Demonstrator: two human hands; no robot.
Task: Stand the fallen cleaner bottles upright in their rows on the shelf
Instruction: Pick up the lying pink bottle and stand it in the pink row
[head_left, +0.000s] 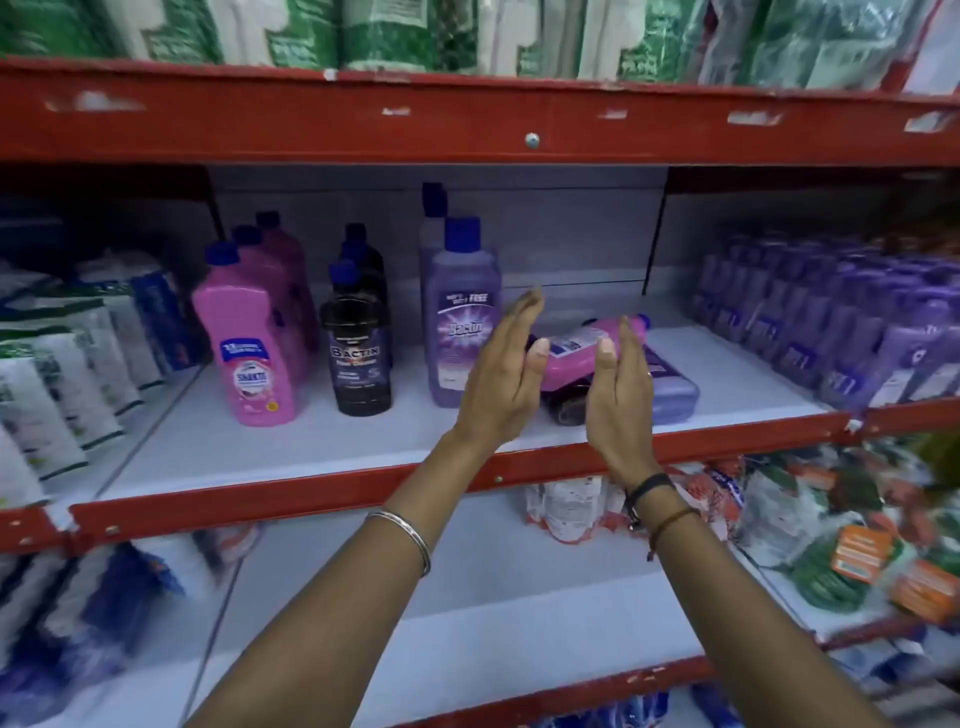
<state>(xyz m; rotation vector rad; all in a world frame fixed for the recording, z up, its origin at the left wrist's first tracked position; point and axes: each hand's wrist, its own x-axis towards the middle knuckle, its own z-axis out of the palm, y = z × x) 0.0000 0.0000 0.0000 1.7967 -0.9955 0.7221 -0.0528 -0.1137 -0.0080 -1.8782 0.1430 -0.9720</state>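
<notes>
My forearms reach in; left hand (506, 374) and right hand (621, 395), grips open, flank the fallen pink bottle (582, 353) at twelve o'clock to lift it.

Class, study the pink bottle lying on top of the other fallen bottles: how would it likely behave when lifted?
The pink bottle looks like rigid plastic, so probably stiff. It rests on the fallen dark bottle and purple bottle, so it may slide. It appears full, likely fairly heavy.
</notes>
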